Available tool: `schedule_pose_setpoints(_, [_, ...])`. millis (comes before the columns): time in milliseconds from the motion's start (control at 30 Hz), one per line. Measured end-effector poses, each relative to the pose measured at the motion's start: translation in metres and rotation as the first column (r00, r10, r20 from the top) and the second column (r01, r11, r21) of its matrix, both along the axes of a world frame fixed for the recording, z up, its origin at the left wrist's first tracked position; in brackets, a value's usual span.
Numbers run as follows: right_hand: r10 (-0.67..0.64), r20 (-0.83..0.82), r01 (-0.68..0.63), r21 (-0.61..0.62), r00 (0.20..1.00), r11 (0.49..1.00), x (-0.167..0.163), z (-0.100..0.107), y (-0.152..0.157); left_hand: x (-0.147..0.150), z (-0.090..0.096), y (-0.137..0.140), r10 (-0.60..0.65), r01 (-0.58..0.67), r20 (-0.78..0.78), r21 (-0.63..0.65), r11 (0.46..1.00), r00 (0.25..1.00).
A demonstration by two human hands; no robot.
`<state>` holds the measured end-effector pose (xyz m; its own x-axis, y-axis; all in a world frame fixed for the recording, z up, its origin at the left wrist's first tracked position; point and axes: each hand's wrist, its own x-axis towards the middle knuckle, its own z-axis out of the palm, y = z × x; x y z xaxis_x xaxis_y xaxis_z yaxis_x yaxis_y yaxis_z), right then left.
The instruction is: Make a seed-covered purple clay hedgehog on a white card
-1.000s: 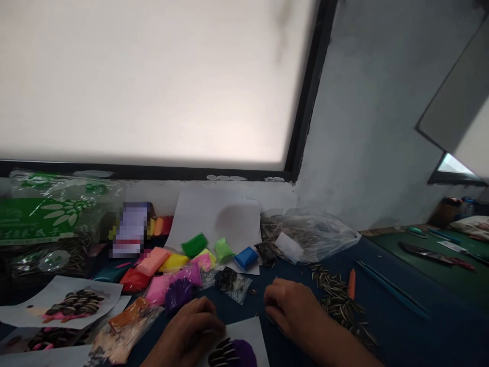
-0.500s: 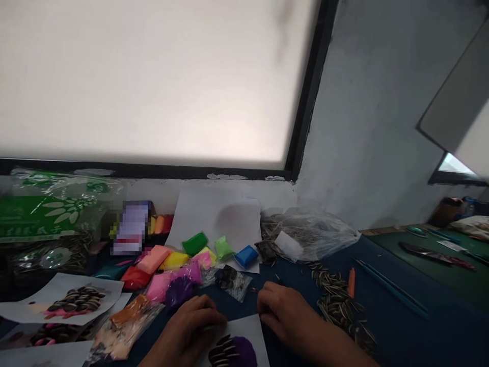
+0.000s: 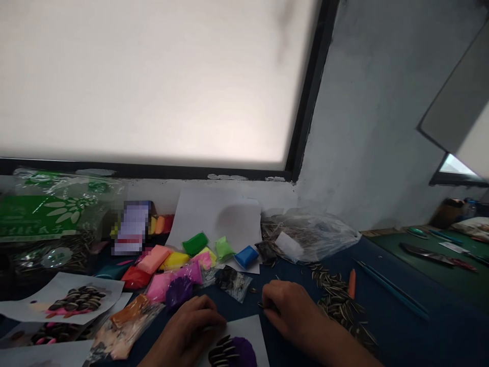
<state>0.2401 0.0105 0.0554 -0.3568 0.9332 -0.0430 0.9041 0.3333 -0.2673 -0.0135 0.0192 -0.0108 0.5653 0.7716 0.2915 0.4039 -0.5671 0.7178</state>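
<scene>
A white sheet of paper [image 3: 256,326] lies at the bottom centre. It carries a flat round of purple clay [image 3: 244,352], with striped sunflower seeds set in rows over its left part. My left hand [image 3: 193,323] rests on the sheet's left edge, its fingers loosely bent; the thumb is partly shadowed. Just right of the sheet, my right hand [image 3: 292,313] is closed in a pinch low over the table. A small dark piece that looks like a sunflower seed [image 3: 261,305] shows at its fingertips. Beyond its wrist spreads a loose pile of sunflower seeds [image 3: 340,300].
Bright clay packets, including a blue one [image 3: 246,256], lie ahead. Seed-covered pictures [image 3: 78,300] and an opened clay wrapper [image 3: 126,326] are at left. A green seed bag [image 3: 49,219] and a clear bag [image 3: 317,237] stand behind. Right are an orange stick [image 3: 352,283] and blue tweezers [image 3: 393,290].
My right hand has shifted slightly right and its fingers have drawn in, with a small dark piece now showing at the tips. The left hand and the paper stay put.
</scene>
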Motion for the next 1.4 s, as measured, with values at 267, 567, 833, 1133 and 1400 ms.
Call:
schedule_pose_setpoints(267, [0.058,-0.025,-0.056,0.065,0.998,0.996,0.002,-0.012,0.001,0.0,0.003,-0.001,0.005,-0.005,-0.003,-0.013,1.0,1.0])
schedule_pose_setpoints(567, [0.026,-0.285,-0.023,0.014,0.958,1.0,-0.004,-0.004,-0.006,0.0,0.004,-0.001,0.0,-0.001,-0.028,-0.034,0.999,1.0])
schedule_pose_setpoints(833, [0.19,-0.347,-0.229,-0.073,0.918,0.971,-0.018,-0.011,-0.023,0.0,0.002,-0.002,0.009,-0.01,-0.016,-0.03,0.999,1.0])
schedule_pose_setpoints(1133, [0.215,-0.089,-0.22,-0.052,0.973,0.974,-0.03,-0.015,-0.028,-0.001,0.006,-0.003,0.0,-0.002,-0.031,-0.053,0.999,1.0])
schedule_pose_setpoints(1400, [0.235,0.048,-0.24,0.118,0.971,0.964,-0.033,-0.042,-0.026,0.0,0.005,-0.002,0.006,-0.006,-0.01,-0.042,0.999,1.0])
